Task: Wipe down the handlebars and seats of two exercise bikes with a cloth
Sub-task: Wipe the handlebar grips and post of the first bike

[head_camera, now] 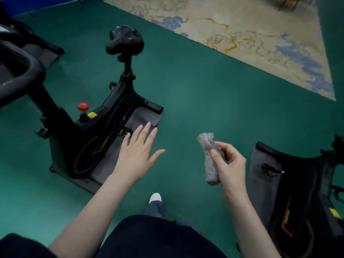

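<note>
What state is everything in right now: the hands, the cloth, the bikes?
cloth: rolled up, held in the right hand
right hand: gripping the cloth
left hand: open, fingers spread, empty
left bike seat: untouched
handlebar: untouched
right bike: partly out of view

A mat lies under the left bike, seemingly the right bike too.
</note>
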Available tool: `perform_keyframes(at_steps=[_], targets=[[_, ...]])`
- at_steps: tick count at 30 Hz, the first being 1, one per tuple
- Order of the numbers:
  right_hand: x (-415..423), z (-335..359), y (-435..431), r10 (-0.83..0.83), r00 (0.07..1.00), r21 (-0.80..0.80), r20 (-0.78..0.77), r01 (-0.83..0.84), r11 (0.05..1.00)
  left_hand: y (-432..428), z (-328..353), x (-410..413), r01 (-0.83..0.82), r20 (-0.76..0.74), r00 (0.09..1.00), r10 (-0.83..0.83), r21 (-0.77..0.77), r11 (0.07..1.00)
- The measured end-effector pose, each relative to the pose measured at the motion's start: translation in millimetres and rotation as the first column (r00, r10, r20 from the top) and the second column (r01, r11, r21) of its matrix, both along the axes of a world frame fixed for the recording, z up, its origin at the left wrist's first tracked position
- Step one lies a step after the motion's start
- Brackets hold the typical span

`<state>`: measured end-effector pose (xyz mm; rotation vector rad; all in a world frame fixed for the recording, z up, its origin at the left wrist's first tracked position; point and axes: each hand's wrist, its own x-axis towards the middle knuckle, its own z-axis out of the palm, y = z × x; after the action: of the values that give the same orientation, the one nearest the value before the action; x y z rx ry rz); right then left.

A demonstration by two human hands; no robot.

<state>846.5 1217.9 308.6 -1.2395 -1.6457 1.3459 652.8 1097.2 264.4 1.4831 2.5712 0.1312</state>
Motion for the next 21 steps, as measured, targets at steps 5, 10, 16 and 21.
perform_keyframes(at_steps=[5,10,16,21], targets=[[-45.6,2.5,44.2,0.116,0.993,-0.022,-0.022,-0.116,0.993,12.5,4.5,-25.3,-0.129,-0.03,0.991,0.128,-0.022,0.991],[-111.3,-0.6,66.6,0.371,0.928,-0.033,-0.028,-0.371,0.928,2.3,5.2,-48.9,-0.353,-0.042,0.935,0.351,-0.049,0.934],[-184.7,-0.5,97.2,0.65,0.758,-0.042,-0.049,-0.652,0.757,1.0,6.3,-64.2,-0.638,-0.057,0.77,0.635,-0.064,0.767],[-235.3,4.0,137.7,0.828,0.56,-0.05,-0.03,-0.828,0.558,27.2,7.4,-64.3,-0.82,-0.058,0.573,0.818,-0.033,0.572]])
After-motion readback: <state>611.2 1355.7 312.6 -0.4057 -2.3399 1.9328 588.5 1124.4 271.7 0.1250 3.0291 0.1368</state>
